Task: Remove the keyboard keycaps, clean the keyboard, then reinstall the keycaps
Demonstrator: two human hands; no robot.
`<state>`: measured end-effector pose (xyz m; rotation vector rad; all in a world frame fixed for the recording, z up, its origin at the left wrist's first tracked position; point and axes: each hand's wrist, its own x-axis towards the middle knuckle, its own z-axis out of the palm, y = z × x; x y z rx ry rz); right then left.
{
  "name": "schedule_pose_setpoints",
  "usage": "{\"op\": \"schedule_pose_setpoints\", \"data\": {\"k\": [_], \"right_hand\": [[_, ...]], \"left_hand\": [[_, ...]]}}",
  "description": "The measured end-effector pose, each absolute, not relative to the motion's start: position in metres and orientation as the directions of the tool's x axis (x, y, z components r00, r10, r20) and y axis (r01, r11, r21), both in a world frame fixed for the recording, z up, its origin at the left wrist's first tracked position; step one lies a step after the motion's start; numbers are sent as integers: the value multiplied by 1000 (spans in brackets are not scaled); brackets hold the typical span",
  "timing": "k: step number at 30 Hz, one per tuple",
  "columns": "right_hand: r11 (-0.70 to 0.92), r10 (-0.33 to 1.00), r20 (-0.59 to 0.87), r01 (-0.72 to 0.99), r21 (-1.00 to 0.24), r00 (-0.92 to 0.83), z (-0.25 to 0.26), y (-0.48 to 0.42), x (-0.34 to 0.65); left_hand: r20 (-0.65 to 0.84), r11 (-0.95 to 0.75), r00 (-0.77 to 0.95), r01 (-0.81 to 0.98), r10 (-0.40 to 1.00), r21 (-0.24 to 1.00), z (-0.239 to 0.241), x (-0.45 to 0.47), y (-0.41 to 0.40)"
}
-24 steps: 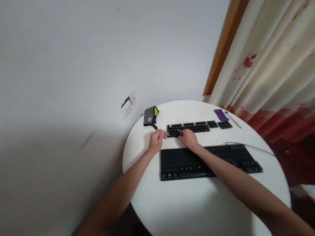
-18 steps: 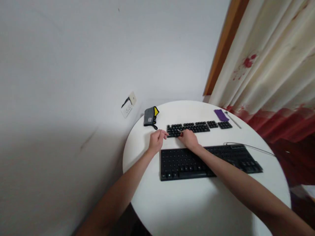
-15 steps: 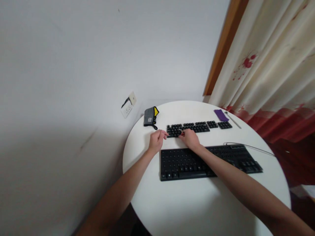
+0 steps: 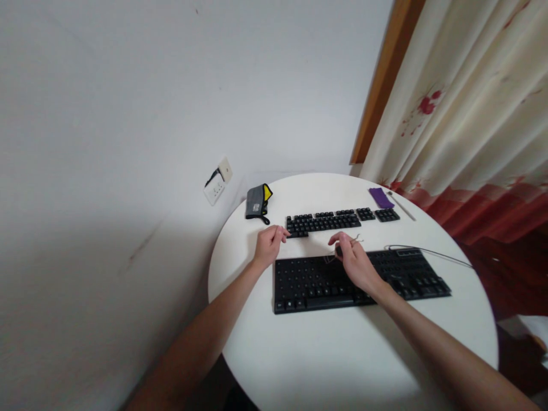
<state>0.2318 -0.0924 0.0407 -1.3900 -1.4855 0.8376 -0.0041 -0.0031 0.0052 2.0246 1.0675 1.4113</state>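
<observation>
My right hand is over the top edge of a black keyboard whose upper-left part shows bare key posts. Its fingers are closed on a thin wire keycap puller, with wire showing at both sides of the fingers. A small dark piece, perhaps a keycap, shows by the fingertips. My left hand rests on the table at the left end of the rows of loose black keycaps. Its fingers are curled, with the fingertips against the end keycaps; whether they pinch anything is hidden.
On the round white table a grey and yellow pouch lies at the back left. A purple cloth and a thin stick-like tool lie at the back right. The keyboard's cable runs off to the right. A wall socket is at left.
My right hand has moved right and nearer to me, from the keycap rows to above the keyboard, with the wire puller. My left hand has stayed by the row's left end.
</observation>
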Motion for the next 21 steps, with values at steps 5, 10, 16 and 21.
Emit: {"op": "schedule_pose_setpoints", "data": {"k": [5,10,16,21], "right_hand": [[124,983,78,288,-949,-166,38,-112,230],[118,969,54,260,-958,-242,27,-119,219],[61,980,8,267,-962,-196,14,-121,213],[37,981,-17,272,-962,-192,13,-125,209]], "left_hand": [[563,-604,223,359,796,711,6,5,-5],[541,-600,259,371,800,709,6,5,-5],[525,-592,273,387,806,707,6,5,-5],[509,-589,296,395,808,705,5,6,-6]]}}
